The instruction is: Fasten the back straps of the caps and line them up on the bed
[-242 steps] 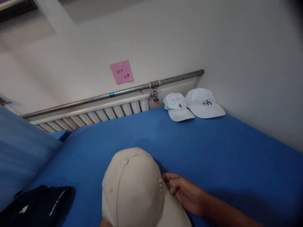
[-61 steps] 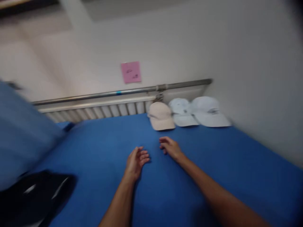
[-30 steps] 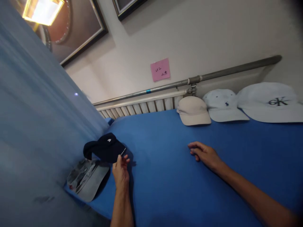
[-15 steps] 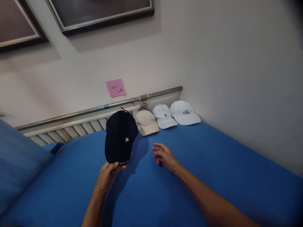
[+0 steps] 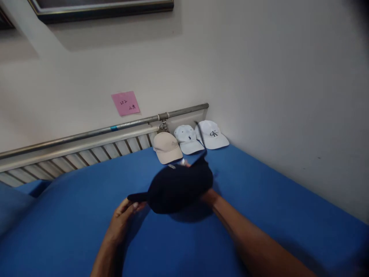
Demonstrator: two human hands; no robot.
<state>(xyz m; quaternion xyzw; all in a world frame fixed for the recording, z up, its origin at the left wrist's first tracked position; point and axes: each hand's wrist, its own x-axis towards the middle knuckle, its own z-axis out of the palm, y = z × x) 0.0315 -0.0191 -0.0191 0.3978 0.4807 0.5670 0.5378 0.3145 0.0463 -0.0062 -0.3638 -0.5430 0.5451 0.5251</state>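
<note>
A dark baseball cap [image 5: 178, 188] is held sideways above the blue surface [image 5: 161, 250], its brim pointing left and its strap sticking up at the right. My left hand [image 5: 123, 213] pinches the brim between thumb and fingers. My right hand [image 5: 209, 196] is behind and partly inside the cap; its fingers are mostly hidden, so their grip does not show. Beyond the cap stand a beige cap [image 5: 167, 148], a pale cap with a small dark emblem [image 5: 188, 139] and a white cap with dark letters [image 5: 212, 134], side by side.
A metal pipe [image 5: 135, 124] and a radiator [image 5: 95, 156] run along the wall behind the blue surface. On the wall are a pink note [image 5: 126, 103] and a framed picture [image 5: 106, 15]. Blue fabric [image 5: 11, 207] lies at the left edge.
The dark cap has turned from brim-down to lying sideways and moved right. My right hand has gone from open beside it to behind it. The view has shifted right.
</note>
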